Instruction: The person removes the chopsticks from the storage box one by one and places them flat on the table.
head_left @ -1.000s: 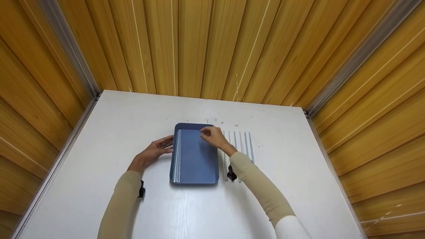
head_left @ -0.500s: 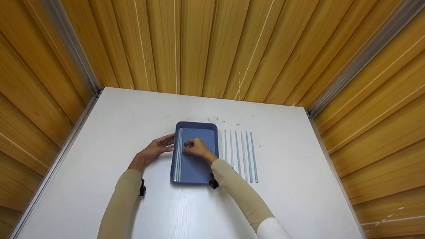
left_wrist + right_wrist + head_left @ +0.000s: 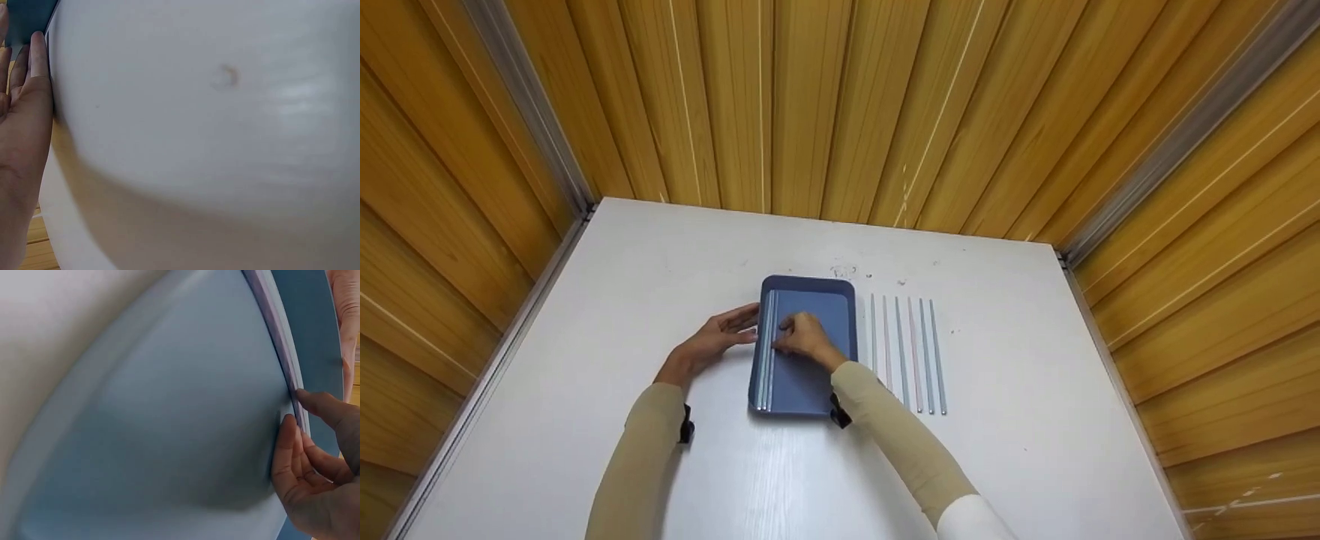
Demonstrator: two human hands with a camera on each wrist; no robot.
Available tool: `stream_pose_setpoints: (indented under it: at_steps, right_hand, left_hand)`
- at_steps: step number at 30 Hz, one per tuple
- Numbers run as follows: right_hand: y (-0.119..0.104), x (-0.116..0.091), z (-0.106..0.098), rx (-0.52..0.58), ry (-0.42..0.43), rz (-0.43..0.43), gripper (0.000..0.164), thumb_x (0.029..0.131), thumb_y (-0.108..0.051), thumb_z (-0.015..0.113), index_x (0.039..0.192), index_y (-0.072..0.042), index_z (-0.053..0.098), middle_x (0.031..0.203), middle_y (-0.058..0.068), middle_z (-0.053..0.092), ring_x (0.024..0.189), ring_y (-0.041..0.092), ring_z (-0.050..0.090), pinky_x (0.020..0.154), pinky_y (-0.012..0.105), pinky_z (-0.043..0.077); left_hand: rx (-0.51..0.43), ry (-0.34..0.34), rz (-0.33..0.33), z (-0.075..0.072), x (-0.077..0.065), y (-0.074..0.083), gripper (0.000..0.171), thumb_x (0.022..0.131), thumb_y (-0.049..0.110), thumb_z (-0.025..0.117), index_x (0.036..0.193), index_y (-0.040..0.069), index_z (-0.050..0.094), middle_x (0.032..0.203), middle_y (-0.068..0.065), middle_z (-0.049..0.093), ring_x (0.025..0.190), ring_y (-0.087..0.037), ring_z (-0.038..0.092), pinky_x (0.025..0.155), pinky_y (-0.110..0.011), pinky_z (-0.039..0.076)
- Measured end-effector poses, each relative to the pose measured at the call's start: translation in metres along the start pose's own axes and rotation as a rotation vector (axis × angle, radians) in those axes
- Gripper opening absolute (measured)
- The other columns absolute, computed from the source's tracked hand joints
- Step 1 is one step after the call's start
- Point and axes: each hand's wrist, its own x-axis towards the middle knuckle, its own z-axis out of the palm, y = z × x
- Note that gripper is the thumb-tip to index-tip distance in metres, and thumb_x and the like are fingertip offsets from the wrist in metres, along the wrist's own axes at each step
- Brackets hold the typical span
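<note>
A blue rectangular tray [image 3: 802, 411] lies on the white table, with several thin chopsticks [image 3: 765, 375] lengthwise along its left wall. My right hand [image 3: 805, 336] is inside the tray beside that row. In the right wrist view, its thumb and fingers pinch a pinkish-purple chopstick [image 3: 273, 320] that lies along the row. From outside, my left hand [image 3: 716, 336] rests against the tray's left wall, its fingers extended; in the left wrist view, those fingers [image 3: 38, 53] lie along the tray's side.
To the tray's right, several pastel blue and pink chopsticks [image 3: 915, 352] lie side by side on the white table [image 3: 1020, 360]. Dark marks [image 3: 844, 270] show on the tabletop behind the tray. Wood-patterned walls [image 3: 802, 105] enclose the back and sides.
My right hand has moved from the tray's upper right down and left to the row of chopsticks, then shifted only slightly. My left hand has stayed at the tray's left side.
</note>
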Motion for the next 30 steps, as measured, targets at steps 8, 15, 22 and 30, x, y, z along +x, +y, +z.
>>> stream_pose_setpoints:
  at_steps: [8,15,22,30]
  right_hand:
    - [-0.009,-0.004,0.001,-0.057,0.064,0.102,0.017,0.077,-0.006,0.084,0.075,-0.002,0.068,0.07,0.009,0.07,0.051,0.008,0.057,0.048,0.017,0.049]
    - [-0.007,-0.007,-0.001,-0.137,0.048,0.102,0.041,0.077,-0.002,0.083,0.057,-0.014,0.049,0.053,-0.006,0.051,0.044,0.005,0.047,0.041,0.016,0.037]
    - [-0.003,-0.019,-0.012,-0.222,0.08,0.038,0.007,0.08,-0.001,0.08,0.085,0.002,0.077,0.081,0.012,0.076,0.062,0.012,0.058,0.055,0.021,0.048]
    - [0.006,-0.025,-0.021,-0.299,0.1,0.044,0.009,0.082,-0.008,0.079,0.09,-0.002,0.078,0.087,0.011,0.078,0.07,0.016,0.066,0.065,0.03,0.059]
  left_hand:
    - [-0.001,-0.003,0.013,0.0,0.002,0.0,0.073,0.097,0.003,0.068,0.16,0.008,0.033,0.166,-0.015,0.035,0.155,-0.034,0.03,0.128,-0.05,0.027]
    - [0.008,0.013,-0.01,0.0,-0.001,0.001,0.075,0.096,0.004,0.069,0.161,0.01,0.032,0.166,-0.013,0.034,0.155,-0.033,0.03,0.128,-0.049,0.027]
    - [-0.009,0.007,0.003,-0.002,-0.003,-0.001,0.074,0.096,0.006,0.07,0.16,0.01,0.033,0.166,-0.013,0.034,0.156,-0.032,0.03,0.128,-0.048,0.028]
    - [-0.005,0.018,-0.017,-0.001,-0.001,-0.001,0.076,0.094,0.01,0.073,0.16,0.012,0.035,0.166,-0.01,0.037,0.155,-0.03,0.032,0.128,-0.047,0.028]
